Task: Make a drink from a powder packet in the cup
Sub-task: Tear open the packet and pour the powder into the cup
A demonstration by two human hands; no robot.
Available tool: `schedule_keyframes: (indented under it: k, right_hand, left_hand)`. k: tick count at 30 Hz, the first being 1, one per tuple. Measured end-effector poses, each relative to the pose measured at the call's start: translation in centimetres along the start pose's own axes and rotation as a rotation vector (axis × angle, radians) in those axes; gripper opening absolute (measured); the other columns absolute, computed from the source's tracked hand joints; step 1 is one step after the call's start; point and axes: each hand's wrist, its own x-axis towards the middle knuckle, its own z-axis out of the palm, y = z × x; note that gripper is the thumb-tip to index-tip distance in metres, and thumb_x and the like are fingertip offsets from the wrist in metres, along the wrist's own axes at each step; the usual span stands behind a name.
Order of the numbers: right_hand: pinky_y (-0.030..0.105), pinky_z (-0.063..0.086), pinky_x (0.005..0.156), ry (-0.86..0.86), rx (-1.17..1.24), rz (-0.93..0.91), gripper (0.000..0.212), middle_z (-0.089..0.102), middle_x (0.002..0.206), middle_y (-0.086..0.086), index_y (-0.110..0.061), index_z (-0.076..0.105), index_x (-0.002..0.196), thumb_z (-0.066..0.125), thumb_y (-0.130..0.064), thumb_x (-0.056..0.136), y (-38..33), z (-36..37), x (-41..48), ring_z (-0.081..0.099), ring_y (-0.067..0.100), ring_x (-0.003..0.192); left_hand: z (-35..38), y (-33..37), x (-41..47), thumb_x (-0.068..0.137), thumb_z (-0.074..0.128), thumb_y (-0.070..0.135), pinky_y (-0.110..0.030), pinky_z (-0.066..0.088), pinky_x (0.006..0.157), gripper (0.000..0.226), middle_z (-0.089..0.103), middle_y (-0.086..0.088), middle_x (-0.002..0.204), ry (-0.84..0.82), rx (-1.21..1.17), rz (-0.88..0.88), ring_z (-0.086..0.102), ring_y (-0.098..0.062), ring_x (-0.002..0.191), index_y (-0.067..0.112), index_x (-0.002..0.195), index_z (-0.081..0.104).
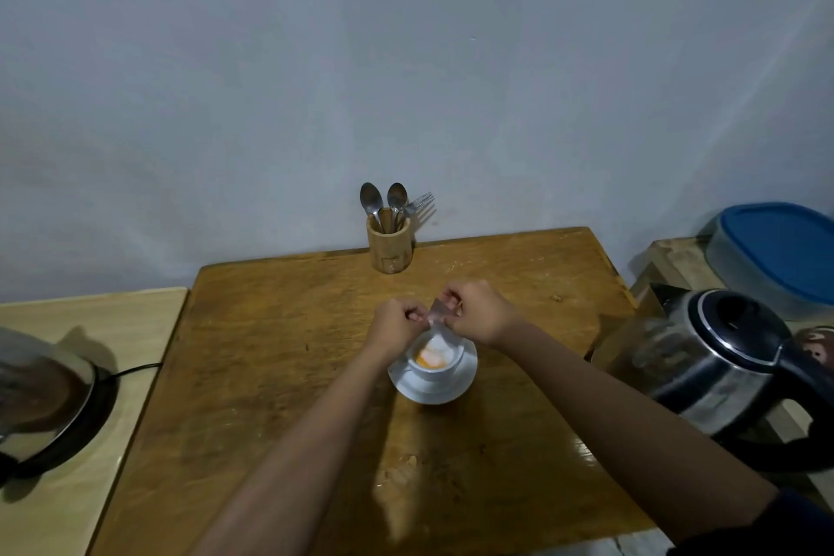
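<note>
A white cup (434, 368) stands on a white saucer (465, 379) in the middle of the brown wooden table (280, 352). Orange and pale powder lies inside the cup. Right above it, my left hand (397, 323) and my right hand (478, 312) both pinch a small silvery powder packet (437, 312). The packet is blurred, and a pale streak runs from it down into the cup. My fingers hide most of the packet.
A wooden holder (390, 248) with two spoons and a fork stands at the table's far edge. A steel electric kettle (722, 357) sits at the right, a blue-lidded container (785, 253) behind it. Another shiny appliance with a black cord (49, 393) rests on the lighter left table.
</note>
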Motion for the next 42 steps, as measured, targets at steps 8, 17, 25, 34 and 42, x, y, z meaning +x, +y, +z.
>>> schedule_keyframes:
  k: [8, 17, 25, 34, 42]
  right_hand:
    - [0.032, 0.044, 0.056, -0.032, -0.158, 0.028, 0.016, 0.063, 0.079, 0.01, -0.007, 0.07, 0.087, 0.054, -0.007, 0.084, -1.8, -0.4, 0.0, 0.055, 0.021, 0.068]
    - [0.034, 0.05, 0.06, -0.058, -0.264, -0.001, 0.013, 0.067, 0.082, 0.008, -0.007, 0.07, 0.083, 0.058, -0.004, 0.082, -2.0, 0.4, 0.0, 0.062, 0.022, 0.076]
    - [0.038, 0.056, 0.071, -0.043, -0.212, 0.012, 0.015, 0.072, 0.084, 0.013, -0.003, 0.074, 0.082, 0.059, -0.001, 0.082, -1.8, 0.6, -0.1, 0.067, 0.025, 0.08]
    - [0.034, 0.038, 0.056, -0.05, -0.219, 0.052, 0.034, 0.05, 0.063, 0.006, -0.015, 0.048, 0.053, 0.057, -0.001, 0.082, -2.0, 1.0, -0.7, 0.048, 0.021, 0.064]
    - [0.039, 0.058, 0.075, -0.028, -0.216, 0.068, 0.01, 0.069, 0.085, 0.011, -0.004, 0.072, 0.082, 0.062, -0.003, 0.083, -2.3, 0.3, -0.9, 0.066, 0.025, 0.081]
  left_hand:
    - [-0.7, 0.5, -0.7, 0.078, 0.057, -0.001, -0.028, 0.035, 0.063, 0.031, 0.046, 0.005, 0.058, -0.089, 0.136, -0.038, 0.044, -0.016, 0.067, 0.02, 0.056, 0.05]
    - [-2.1, 1.4, -0.9, 0.078, 0.056, 0.0, -0.029, 0.033, 0.059, 0.026, 0.045, 0.003, 0.057, -0.249, 0.318, 0.042, 0.042, -0.014, 0.062, 0.016, 0.057, 0.052]
    - [-2.4, 2.1, -1.4, 0.085, 0.055, 0.007, -0.03, 0.041, 0.069, 0.019, 0.065, -0.011, 0.088, -0.23, 0.385, 0.075, 0.053, -0.018, 0.078, 0.004, 0.098, 0.068]
    - [-2.5, 2.9, -1.7, 0.087, 0.055, 0.008, -0.032, 0.047, 0.07, 0.02, 0.07, -0.016, 0.101, -0.196, 0.459, 0.142, 0.062, -0.023, 0.084, 0.004, 0.101, 0.069]
    - [-2.5, 2.9, -2.2, 0.085, 0.06, 0.012, -0.029, 0.047, 0.07, 0.017, 0.071, -0.011, 0.096, -0.165, 0.431, 0.166, 0.059, -0.017, 0.079, 0.006, 0.097, 0.07]
